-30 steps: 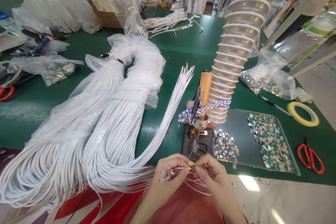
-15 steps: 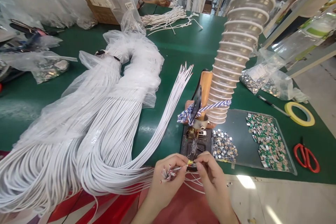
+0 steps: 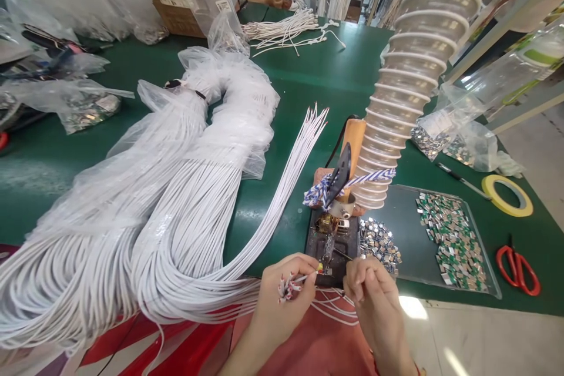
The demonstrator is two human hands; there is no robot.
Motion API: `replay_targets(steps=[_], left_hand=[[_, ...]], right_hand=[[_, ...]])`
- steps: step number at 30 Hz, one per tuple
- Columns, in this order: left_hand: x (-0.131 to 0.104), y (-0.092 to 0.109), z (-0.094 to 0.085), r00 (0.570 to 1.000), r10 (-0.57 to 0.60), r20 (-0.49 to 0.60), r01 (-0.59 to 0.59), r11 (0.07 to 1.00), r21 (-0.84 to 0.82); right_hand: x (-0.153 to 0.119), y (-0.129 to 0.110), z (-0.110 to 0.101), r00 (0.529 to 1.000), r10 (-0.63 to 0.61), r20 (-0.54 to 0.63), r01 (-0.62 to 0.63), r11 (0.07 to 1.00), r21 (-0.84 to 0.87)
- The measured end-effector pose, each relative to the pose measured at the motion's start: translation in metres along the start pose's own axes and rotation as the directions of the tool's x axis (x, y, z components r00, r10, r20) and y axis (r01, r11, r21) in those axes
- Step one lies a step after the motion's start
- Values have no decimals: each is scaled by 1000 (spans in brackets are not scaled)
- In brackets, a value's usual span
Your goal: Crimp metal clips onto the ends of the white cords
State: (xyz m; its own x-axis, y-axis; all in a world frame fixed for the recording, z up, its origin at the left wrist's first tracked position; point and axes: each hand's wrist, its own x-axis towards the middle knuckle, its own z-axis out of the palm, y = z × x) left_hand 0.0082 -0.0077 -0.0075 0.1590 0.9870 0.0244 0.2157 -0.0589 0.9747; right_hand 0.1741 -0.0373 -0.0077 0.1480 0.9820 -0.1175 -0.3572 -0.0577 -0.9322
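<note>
Our right hand (image 3: 374, 286) has moved off, curled, grip unclear; our left hand (image 3: 278, 312) pinches wires (image 3: 288, 286), a large bundle (image 3: 187, 217) remaining.

At my bench's (image 3: 348, 70) near edge I count two hands (image 3: 284, 296), both mine, one tray (image 3: 409, 241), and two heaps (image 3: 460, 241) of parts on it. Toward the bench's right edge I have one tape roll (image 3: 523, 209), one pen (image 3: 460, 178), one pair of scissors (image 3: 519, 271). Over the bench, one hose (image 3: 409, 76).
</note>
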Motion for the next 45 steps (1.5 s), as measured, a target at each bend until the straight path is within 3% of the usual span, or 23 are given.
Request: replay_targets(steps=[4, 6, 9, 15, 29, 38, 45], left_hand=[[0, 1, 0, 1000, 13, 10, -14, 1000, 20], [0, 2, 0, 1000, 12, 13, -13, 1000, 25], [0, 4, 1, 1000, 28, 0, -28, 999, 29], [2, 7, 3, 997, 71, -31, -70, 996, 54], [-4, 7, 0, 993, 118, -33, -114, 989, 88], [-5, 7, 1, 998, 46, -45, -43, 997, 57], [-7, 6, 3, 999, 38, -38, -35, 997, 75]], right_hand=[[-6, 4, -3, 997, -69, 40, 80, 881, -466], [-8, 5, -2, 998, -55, 22, 58, 831, -553], [-7, 8, 2, 999, -44, -22, 24, 826, -564], [-3, 13, 3, 989, -149, 13, 134, 848, -513], [-3, 6, 14, 971, -238, -8, 208, 865, -457], [-7, 11, 10, 939, -338, 64, 308, 744, -593], [-7, 11, 13, 935, -345, 77, 323, 745, -584]])
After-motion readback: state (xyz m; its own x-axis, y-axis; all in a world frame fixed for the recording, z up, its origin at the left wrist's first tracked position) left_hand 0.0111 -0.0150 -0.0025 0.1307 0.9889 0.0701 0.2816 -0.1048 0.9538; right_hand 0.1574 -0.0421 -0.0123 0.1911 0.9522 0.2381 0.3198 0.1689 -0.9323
